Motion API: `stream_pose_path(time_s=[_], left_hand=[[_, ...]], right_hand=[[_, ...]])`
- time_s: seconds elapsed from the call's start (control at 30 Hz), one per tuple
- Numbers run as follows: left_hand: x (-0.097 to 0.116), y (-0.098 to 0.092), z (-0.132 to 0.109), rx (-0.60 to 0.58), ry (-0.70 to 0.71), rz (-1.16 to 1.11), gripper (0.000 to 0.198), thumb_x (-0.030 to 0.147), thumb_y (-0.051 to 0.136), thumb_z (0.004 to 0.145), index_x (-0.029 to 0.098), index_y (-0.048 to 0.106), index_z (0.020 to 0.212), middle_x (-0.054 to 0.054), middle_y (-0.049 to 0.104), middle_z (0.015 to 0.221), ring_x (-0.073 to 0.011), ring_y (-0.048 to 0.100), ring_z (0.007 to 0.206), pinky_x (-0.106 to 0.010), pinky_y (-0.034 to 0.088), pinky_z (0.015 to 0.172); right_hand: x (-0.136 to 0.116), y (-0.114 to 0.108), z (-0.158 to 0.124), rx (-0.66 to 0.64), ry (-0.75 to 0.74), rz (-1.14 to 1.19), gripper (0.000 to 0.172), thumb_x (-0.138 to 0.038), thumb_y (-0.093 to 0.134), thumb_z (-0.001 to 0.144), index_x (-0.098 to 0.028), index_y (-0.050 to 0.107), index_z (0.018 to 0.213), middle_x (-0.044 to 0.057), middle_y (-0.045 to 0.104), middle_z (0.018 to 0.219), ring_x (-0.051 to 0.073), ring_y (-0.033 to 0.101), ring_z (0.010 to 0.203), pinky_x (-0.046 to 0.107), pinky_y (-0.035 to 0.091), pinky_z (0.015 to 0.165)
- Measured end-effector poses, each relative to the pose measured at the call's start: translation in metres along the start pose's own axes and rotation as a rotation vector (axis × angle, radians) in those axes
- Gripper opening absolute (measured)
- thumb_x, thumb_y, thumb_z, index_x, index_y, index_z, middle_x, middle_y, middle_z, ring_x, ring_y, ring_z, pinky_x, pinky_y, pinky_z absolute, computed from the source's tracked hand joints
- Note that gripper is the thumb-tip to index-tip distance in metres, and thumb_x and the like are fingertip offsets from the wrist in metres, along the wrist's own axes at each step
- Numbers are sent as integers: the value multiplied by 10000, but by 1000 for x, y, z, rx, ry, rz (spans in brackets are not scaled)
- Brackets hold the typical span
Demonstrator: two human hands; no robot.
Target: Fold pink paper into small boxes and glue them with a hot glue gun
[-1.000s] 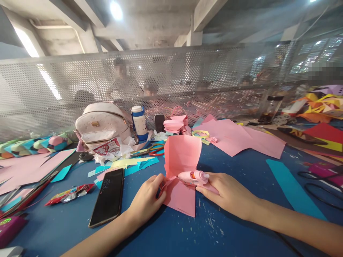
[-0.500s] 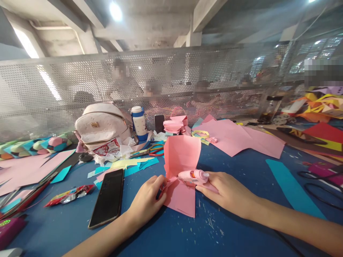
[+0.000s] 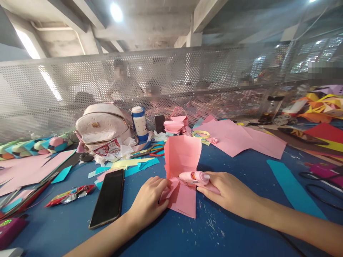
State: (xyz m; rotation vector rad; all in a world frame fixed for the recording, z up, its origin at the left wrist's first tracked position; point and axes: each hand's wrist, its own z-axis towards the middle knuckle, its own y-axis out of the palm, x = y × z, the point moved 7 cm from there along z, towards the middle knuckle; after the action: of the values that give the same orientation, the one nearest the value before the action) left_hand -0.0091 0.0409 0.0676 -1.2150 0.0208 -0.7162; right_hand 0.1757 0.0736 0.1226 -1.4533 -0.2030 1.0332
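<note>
My right hand is wrapped round a pink hot glue gun, its nozzle pointing left at a folded piece of pink paper. One panel of that paper stands upright at the back, and another lies flat on the blue table. On the left side of the fold, my left hand pinches a flap of the pink paper between thumb and fingers. The nozzle tip is close to this flap; whether it touches cannot be made out.
A black phone and a red snack wrapper lie to the left. Behind stand a white backpack, a bottle and pink sheets. A blue strip lies right, near black cables.
My left hand has turned and shifted slightly, pulling the pink flap up and open towards the left. The glue gun and my right hand have hardly moved.
</note>
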Motion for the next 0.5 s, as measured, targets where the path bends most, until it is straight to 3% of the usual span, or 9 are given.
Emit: stream_pose_path(time_s=[0.17,0.3,0.5], left_hand=[[17,-2,0,-11,149,96,201,265,590,874,226,612,1070,-54,697,1033,-232,614,892,-364,439,791],[21,-2,0,-66,156,100,353,484,563,913,212,605,1133,-61,686,1153,-246,593,886,-397,396,776],[22,2,-1,-122,167,97,369,496,491,947,212,609,1151,-63,670,1180,-249,566,899,-415,380,800]], right_hand=[[0,-1,-3,-9,-8,29,346,-348,468,950,-271,677,1215,49,732,1135,274,689,1042,334,560,832],[3,-1,-5,-13,1,54,344,-382,478,940,-271,699,1178,45,737,1120,280,689,1038,344,557,846],[14,-5,-9,-10,38,133,340,-442,473,942,-244,739,1017,34,753,895,251,698,859,319,552,788]])
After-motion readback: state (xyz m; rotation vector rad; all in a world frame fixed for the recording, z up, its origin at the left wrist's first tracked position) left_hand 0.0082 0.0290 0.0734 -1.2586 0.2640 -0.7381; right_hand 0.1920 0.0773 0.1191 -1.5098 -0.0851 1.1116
